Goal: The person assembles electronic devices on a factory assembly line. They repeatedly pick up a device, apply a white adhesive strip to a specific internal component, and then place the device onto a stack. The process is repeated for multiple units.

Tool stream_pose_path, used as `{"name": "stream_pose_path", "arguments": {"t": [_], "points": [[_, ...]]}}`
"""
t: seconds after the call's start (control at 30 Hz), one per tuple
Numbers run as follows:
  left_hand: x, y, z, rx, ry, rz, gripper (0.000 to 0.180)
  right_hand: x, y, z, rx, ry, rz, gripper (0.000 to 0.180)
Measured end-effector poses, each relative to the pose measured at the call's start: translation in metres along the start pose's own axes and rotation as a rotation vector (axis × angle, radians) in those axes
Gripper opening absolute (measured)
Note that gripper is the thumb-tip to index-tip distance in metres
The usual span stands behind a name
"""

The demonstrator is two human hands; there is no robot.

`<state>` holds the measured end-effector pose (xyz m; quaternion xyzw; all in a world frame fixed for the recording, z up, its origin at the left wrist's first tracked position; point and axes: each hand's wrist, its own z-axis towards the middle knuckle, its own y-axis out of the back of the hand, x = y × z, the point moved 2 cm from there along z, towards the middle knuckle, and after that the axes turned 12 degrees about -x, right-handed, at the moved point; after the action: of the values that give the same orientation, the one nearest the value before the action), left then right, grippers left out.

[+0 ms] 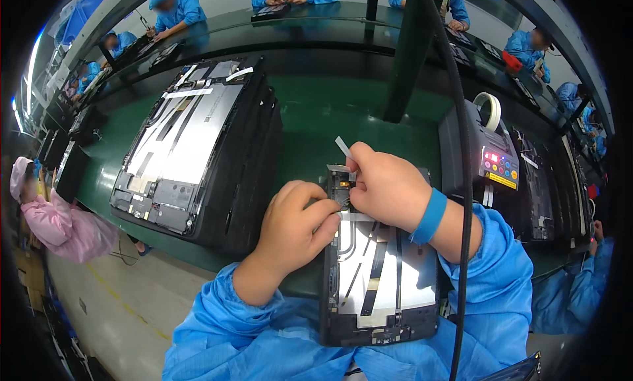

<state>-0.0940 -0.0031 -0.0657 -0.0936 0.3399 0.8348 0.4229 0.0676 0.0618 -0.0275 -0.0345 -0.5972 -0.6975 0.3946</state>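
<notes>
In front of me lies an opened tablet (420,265) with its silver inner plate, black strips and ribbon cables showing. My right hand (389,186), with a blue band at the wrist, pinches a short strip of white tape (341,147) above the tablet's far end. The fingers of my left hand (293,226) are bent and drawn together at the tablet's far left part; whatever is between their tips is hidden. Another pale tape strip (356,217) crosses the plate just below the fingertips.
To the left rises a stack of opened tablets (191,124). A grey tape dispenser (455,150) with a white tape roll (488,111) stands to the right, beside more stacked tablets (533,183). A black cable (467,249) hangs across the view. Co-workers sit beyond a green post (409,64).
</notes>
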Motion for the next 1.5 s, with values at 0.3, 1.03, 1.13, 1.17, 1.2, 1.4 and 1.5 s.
{"name": "stream_pose_path", "arguments": {"t": [0.3,1.03,1.13,1.17,1.2,1.4,1.5], "points": [[0.013,-0.007,-0.002,0.026,0.039,-0.119,0.025,0.001,0.015,0.002,0.1,-0.153,0.151,0.027],[0.024,-0.012,-0.011,0.04,0.067,-0.232,0.059,-0.021,0.005,-0.002,0.037,0.266,0.261,0.02],[0.024,-0.011,-0.012,0.045,0.086,-0.238,0.057,-0.018,0.008,0.001,0.11,0.169,0.367,0.021],[0.025,-0.011,-0.012,0.042,0.093,-0.242,0.057,-0.017,0.01,0.002,0.125,0.069,0.379,0.022],[0.025,-0.01,-0.011,0.044,0.089,-0.245,0.056,-0.016,0.013,0.003,0.139,-0.031,0.391,0.023],[0.025,-0.011,-0.012,0.053,0.085,-0.253,0.05,-0.012,0.011,0.006,0.148,-0.134,0.087,0.028],[0.024,-0.013,-0.011,0.066,0.101,-0.246,0.058,-0.011,0.007,0.007,0.111,-0.124,-0.048,0.027]]}}
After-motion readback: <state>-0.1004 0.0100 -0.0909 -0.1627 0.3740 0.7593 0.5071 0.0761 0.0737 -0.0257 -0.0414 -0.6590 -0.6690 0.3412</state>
